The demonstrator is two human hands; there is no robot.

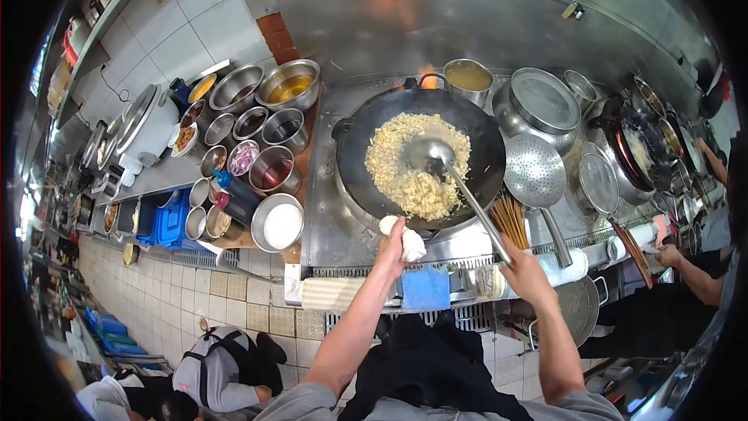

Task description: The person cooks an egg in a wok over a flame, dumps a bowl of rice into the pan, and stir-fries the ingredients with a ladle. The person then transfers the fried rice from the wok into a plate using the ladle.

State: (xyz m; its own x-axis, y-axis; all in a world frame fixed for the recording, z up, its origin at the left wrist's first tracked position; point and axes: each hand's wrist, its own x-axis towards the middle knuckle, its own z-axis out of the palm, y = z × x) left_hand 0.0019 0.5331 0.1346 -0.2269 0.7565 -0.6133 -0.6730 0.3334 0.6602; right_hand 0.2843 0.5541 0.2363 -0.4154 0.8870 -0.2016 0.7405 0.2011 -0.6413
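A large black wok (354, 179) sits on the steel stove and holds a heap of yellow-white fried food (386, 144) in small pieces. With its fingers closed round a white cloth (413, 247), my left hand (392, 251) is at the wok's near edge. My right hand (523, 269) grips the handle of a long metal ladle (477, 206). The ladle's round bowl rests over the food near the middle of the wok, hiding some of it.
Metal bowls of sauces and a white bowl (282, 224) stand left. Right are a perforated strainer (534, 171), a bamboo brush (510, 222) and lidded pots. Flames show behind the wok. A co-worker's arm (697, 277) is far right; people (222, 374) are lower left.
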